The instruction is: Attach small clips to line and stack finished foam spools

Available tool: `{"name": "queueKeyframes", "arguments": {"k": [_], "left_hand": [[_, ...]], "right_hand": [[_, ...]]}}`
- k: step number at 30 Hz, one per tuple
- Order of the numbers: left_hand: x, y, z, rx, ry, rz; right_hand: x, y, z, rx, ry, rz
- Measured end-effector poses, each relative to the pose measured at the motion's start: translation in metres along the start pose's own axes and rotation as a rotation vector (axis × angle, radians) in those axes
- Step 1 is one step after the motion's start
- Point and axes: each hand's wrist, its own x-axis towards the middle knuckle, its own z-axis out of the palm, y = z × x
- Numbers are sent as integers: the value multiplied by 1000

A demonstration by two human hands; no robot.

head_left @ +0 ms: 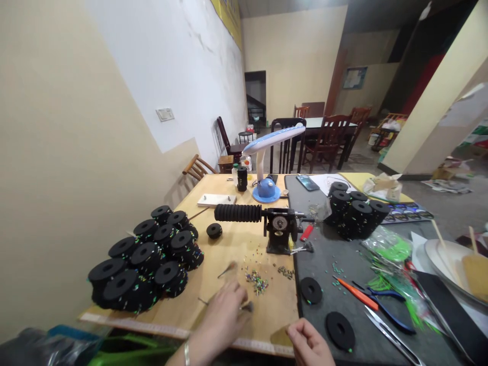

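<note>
Two hands in shot. State of each?

> Left hand [221,320] is out over the wooden table [213,244], fingers stretched forward and blurred. A thin dark-tipped pin [247,306] sits right at the fingertips. Can't tell if it's pinched or just touched. Right hand [308,343] is low at the near edge, fingers curled in, thumb on forefinger. Can't tell if anything's inside.

Where's the bead pile?

> Bead pile [256,281] is on the wood, just beyond the left fingertips, near the seam with the dark grey mat [343,264]. It's a loose scatter of tiny pieces in mixed colours: green, red, yellow, blue. A smaller clump of dull metal bits [285,272] lies just right of it. A second pin [227,268], blurred, lies left of the pile.

Surroundings?

> Winder vise [280,229] stands upright behind the pile, with a black ribbed grip [238,212] sticking out level to the left. Red lighter [307,232] is beside it on the mat. Black spools [145,259], flecked with coloured specks, are heaped at the table's left. A second heap [354,211] is on the mat, right of the vise. Two flat black discs lie on the mat near the right hand: near disc [340,330] and far disc [310,291]. Orange-handled tool [356,293] and blue pliers [385,305] lie right of them. Desk lamp [267,152] is at the back.
</note>
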Motion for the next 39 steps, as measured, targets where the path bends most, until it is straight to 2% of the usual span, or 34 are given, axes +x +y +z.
{"name": "queueKeyframes", "arguments": {"k": [3,6,9,12,15,19,25,33,39], "left_hand": [[-5,-3,15,9,-12,-23],[-8,-7,24,-145,62,1],[-13,-5,33,-462,90,-17],[-21,-1,49,-876,-24,-108],[-28,0,65,-1075,-82,-164],[-33,1,74,-1140,-58,-189],[-37,11,73,-1102,-14,-194],[-39,13,78,-1028,23,-106],[-39,16,81,-1136,-2,-172]], "right_hand": [[-1,0,2,-17,-16,7],[-1,2,3,-70,-67,11],[0,4,8,-147,-127,19],[0,4,17,-194,-156,1],[-1,4,26,-228,-169,-21],[-1,7,27,-264,-134,-72],[-3,12,23,-334,-105,-142],[-9,-6,32,-375,-114,-127],[-10,-11,36,-359,-105,-94]]}}
